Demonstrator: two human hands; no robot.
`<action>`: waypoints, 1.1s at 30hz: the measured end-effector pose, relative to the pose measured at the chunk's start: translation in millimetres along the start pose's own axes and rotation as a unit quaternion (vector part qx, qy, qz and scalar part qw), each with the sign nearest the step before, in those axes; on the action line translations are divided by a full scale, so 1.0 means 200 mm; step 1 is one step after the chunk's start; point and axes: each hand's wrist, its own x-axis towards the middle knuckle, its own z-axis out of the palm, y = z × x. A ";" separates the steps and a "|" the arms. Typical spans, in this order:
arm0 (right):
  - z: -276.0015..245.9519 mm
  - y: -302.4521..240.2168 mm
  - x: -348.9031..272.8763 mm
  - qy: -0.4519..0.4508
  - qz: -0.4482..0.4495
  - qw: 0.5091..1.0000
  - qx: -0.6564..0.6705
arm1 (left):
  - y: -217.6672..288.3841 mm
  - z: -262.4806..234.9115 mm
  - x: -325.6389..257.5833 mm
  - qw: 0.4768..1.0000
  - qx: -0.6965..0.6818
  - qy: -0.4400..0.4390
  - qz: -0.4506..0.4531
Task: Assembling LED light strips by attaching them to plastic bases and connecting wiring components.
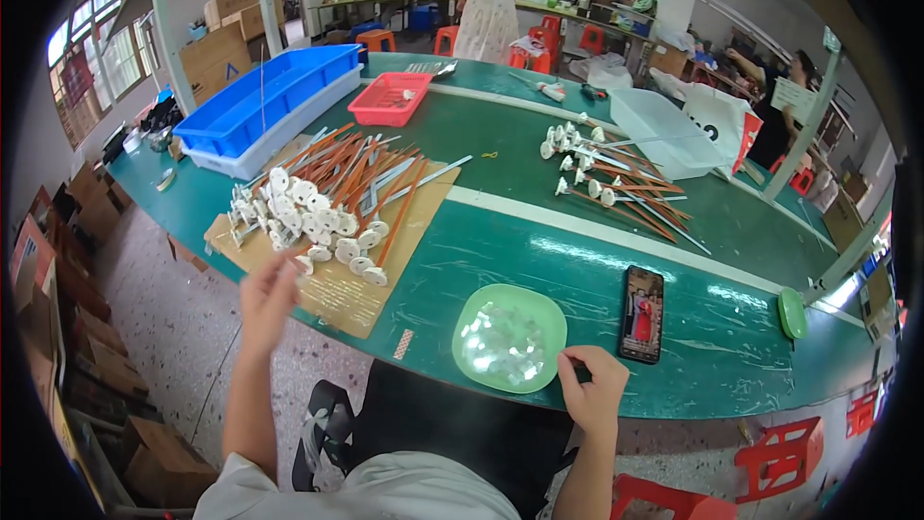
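My left hand (269, 299) is at the near edge of a pile of white round discs (308, 212) fixed to brown and grey strips (385, 169). Its fingers are smeared by motion, so their grip is unclear. Under the pile lies brown cardboard (351, 299). Beside the right rim of a light green plate (464, 371) is my right hand (599, 387), thumb and fingers closed in a pinch. What they hold, if anything, is too small to make out. Small shiny clear pieces (505, 339) lie in the plate.
A phone (642, 315) lies right of the plate. A second disc-and-strip pile (616, 178) is at the far right, near a clear tub (664, 135). Blue trays (269, 96) and a red basket (390, 99) stand far left. Red stools (780, 457) stand beyond the table (539, 241).
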 end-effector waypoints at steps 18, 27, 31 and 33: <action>-0.02 0.02 -0.03 0.004 -0.002 1.000 0.021 | 0.03 -0.26 1.05 0.864 0.482 0.043 0.138; -0.01 0.01 -0.03 -0.014 -0.011 1.000 0.025 | 0.23 -0.07 0.84 0.843 0.512 0.001 0.165; -0.01 0.01 -0.02 -0.001 -0.018 1.000 0.021 | 0.30 0.00 0.72 0.848 0.487 -0.019 0.208; -0.03 0.01 -0.03 0.028 -0.040 0.999 0.006 | 0.30 0.01 0.66 0.854 0.470 -0.013 0.225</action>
